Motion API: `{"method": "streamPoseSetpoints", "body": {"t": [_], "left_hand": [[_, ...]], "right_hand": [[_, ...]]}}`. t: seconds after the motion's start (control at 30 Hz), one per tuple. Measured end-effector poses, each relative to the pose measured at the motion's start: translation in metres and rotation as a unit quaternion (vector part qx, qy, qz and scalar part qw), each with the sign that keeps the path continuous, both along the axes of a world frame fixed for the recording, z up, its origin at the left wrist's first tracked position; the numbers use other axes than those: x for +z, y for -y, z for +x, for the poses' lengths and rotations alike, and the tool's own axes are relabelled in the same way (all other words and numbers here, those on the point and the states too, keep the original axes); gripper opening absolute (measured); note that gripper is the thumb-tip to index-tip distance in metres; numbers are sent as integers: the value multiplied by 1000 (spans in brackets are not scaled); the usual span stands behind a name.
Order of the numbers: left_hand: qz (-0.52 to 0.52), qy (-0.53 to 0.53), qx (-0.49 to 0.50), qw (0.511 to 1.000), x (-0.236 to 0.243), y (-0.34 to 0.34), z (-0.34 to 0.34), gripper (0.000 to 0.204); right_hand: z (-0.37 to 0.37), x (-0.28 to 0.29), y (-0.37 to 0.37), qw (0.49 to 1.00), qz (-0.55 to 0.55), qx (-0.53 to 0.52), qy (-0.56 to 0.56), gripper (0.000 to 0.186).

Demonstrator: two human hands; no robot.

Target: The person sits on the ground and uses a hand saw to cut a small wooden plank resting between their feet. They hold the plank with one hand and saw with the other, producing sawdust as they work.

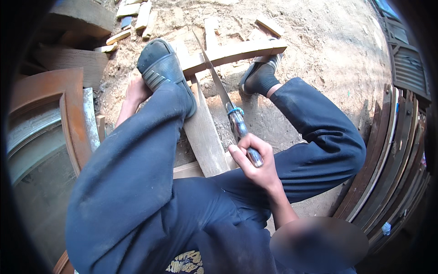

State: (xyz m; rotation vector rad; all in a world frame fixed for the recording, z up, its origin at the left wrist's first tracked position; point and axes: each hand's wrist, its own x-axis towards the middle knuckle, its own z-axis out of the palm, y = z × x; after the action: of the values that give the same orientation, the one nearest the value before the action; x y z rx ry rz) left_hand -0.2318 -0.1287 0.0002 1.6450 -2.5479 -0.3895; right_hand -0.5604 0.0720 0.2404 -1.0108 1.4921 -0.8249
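Observation:
My right hand [258, 160] is closed round the handle of a hand saw [222, 89]. The saw's narrow blade points away from me and lies across a wooden beam [242, 52], left of the beam's middle. My left foot, in a dark sandal [165, 71], is at the beam's left end and over a pale plank [204, 132]. Beside that sandal, on its left, is my left hand [136, 90]; its fingers are mostly hidden behind the foot. My right foot [260, 77] rests on the ground just under the beam's right end.
Several wood offcuts [142, 16] lie on the dirt ahead. At left stand a brown wooden frame [73, 114] and large timber blocks [75, 61]. Long dark boards [372, 155] are stacked at right, below a grey slatted panel [408, 68]. A blurred oval covers the lower right.

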Motion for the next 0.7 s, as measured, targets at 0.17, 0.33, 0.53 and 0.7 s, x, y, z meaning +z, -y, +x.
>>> {"method": "streamPoseSetpoints", "body": {"t": [0.17,0.33,0.53,0.7], "left_hand": [[137,-12,10,991,70,5,-7,36],[119,-9,62,991,54,1,-10,36],[156,23,65,985,43,8,-18,35],[125,15,75,989,44,5,-6,35]], "right_hand": [[19,-25,36,999,-29,-22,25,25],[19,-26,23,999,-37,-28,17,26],[22,-35,33,999,-32,-13,-11,25],[35,-59,38,999,-46,-10,-11,26]]}}
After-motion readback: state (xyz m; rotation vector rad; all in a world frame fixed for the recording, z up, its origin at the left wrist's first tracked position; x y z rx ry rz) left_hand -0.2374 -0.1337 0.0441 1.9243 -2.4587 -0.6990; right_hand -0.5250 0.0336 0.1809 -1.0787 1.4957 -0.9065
